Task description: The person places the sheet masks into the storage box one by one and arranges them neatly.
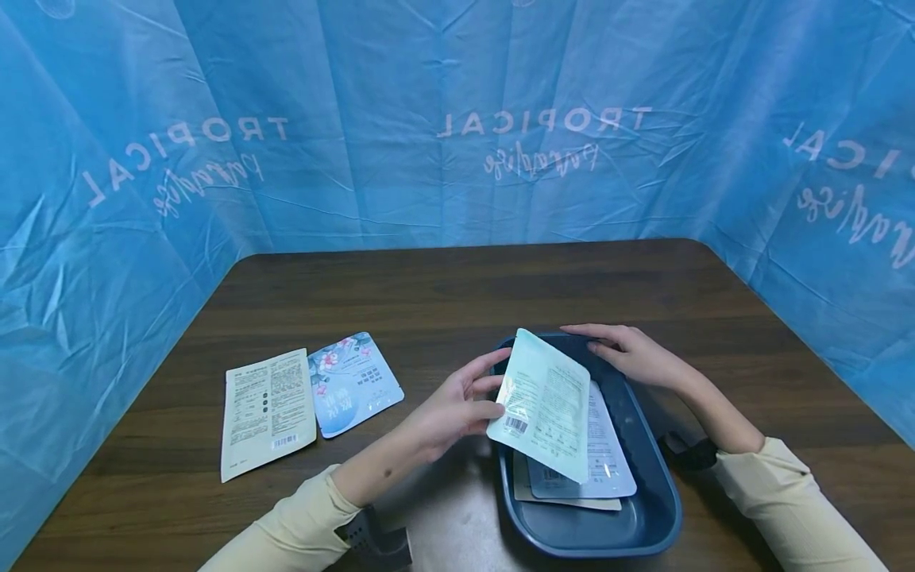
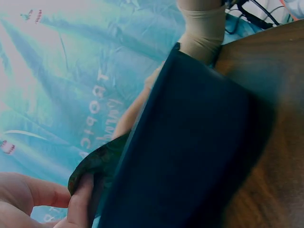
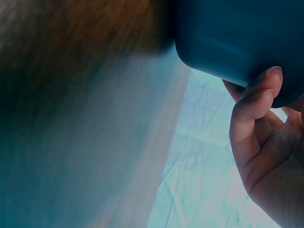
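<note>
Head view: We note the left hand [image 1: 457,405] pinching a pale green packet [image 1: 546,397] by its left edge, thumb on the near face. The packet is tilted, its printed side with a barcode facing up, and it covers part of the opening of a blue bin [image 1: 646,485]. We cannot tell whether its lower end touches what lies beneath. Inside the bin we record a silver-grey packet [image 1: 609,457] partly overlapping a cream packet [image 1: 523,481]. The right hand [image 1: 632,353] holds the bin at its far right corner, forefinger reaching along the far rim. To the left on the brown table [image 1: 400,294], well apart from the bin, lie a white text-covered packet [image 1: 268,413] and a blue flowered packet [image 1: 355,385], their edges meeting. A blue sheet [image 1: 393,159] with reversed white lettering hangs behind the table. Both sleeves [image 1: 286,520] are pale yellow.

Left wrist view: The bin's outer wall, dark and blurred, takes up the middle. At lower left we see the left hand's fingers narrowed on the shadowed edge of the packet, which shows just beyond the rim.

Right wrist view: We observe the right hand's fingers bent against the bin's outer side at a rounded corner. The tabletop is badly blurred here; the sheet shows behind.
</note>
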`<act>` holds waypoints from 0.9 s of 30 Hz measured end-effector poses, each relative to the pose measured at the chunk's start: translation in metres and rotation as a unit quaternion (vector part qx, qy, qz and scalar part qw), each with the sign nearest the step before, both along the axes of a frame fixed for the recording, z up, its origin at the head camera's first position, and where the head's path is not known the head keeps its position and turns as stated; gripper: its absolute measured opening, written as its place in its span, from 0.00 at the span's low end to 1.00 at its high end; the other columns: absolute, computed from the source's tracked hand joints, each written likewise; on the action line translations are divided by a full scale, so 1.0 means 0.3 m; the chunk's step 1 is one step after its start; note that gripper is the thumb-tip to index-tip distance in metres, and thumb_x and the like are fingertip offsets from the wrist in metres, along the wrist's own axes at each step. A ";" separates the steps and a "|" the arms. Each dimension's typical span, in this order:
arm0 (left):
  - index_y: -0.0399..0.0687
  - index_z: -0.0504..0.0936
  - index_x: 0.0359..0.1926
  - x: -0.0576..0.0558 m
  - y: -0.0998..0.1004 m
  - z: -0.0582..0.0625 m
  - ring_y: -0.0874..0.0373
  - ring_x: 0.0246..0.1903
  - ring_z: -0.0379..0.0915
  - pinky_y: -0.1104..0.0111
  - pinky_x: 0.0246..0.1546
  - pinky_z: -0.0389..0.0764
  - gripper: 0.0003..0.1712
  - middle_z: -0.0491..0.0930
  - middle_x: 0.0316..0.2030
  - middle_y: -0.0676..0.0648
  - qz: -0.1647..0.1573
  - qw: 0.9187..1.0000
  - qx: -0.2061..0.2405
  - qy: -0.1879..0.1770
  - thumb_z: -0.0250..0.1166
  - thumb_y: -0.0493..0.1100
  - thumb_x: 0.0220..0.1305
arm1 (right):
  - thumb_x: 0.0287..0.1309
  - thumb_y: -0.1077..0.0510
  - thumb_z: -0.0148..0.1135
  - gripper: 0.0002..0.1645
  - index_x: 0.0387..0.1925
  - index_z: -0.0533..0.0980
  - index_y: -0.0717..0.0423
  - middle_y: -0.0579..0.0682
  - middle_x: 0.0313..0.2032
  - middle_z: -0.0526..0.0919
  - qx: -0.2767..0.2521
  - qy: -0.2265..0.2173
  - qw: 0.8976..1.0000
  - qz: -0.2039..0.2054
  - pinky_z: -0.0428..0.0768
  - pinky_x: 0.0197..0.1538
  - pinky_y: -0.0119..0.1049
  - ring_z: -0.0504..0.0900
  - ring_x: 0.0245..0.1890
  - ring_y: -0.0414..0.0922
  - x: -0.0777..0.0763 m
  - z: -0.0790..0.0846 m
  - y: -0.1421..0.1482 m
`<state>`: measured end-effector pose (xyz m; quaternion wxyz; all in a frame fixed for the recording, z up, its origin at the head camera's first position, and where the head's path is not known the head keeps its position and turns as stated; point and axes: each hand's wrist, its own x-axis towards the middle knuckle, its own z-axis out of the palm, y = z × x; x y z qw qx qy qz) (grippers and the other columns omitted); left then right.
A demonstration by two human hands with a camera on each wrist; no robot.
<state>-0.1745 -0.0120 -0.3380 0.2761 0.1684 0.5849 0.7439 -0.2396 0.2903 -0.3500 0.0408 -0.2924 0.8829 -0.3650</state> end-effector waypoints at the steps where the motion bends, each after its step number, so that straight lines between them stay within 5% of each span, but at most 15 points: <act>1: 0.49 0.57 0.70 0.002 0.004 -0.002 0.44 0.46 0.76 0.55 0.43 0.77 0.38 0.70 0.58 0.38 0.003 1.000 -0.004 0.000 0.54 0.25 0.60 | 0.66 0.68 0.48 0.24 0.63 0.67 0.61 0.59 0.59 0.71 -0.002 0.000 1.000 0.002 0.69 0.54 0.55 0.72 0.55 0.55 0.000 0.000 0.000; 14: 0.43 0.60 0.68 0.018 0.032 0.004 0.47 0.46 0.75 0.59 0.43 0.77 0.33 0.66 0.61 0.40 0.015 0.999 -0.048 0.006 0.53 0.26 0.62 | 0.67 0.68 0.48 0.24 0.63 0.66 0.60 0.58 0.59 0.71 0.005 0.008 1.000 0.007 0.68 0.54 0.56 0.72 0.55 0.55 0.002 0.003 0.000; 27: 0.42 0.59 0.69 0.031 0.033 0.041 0.47 0.55 0.69 0.54 0.50 0.72 0.31 0.62 0.64 0.40 -0.029 0.994 -0.104 0.012 0.54 0.32 0.65 | 0.66 0.68 0.49 0.24 0.63 0.66 0.61 0.59 0.59 0.71 0.002 0.003 1.000 0.007 0.69 0.53 0.56 0.73 0.54 0.55 0.003 0.005 -0.001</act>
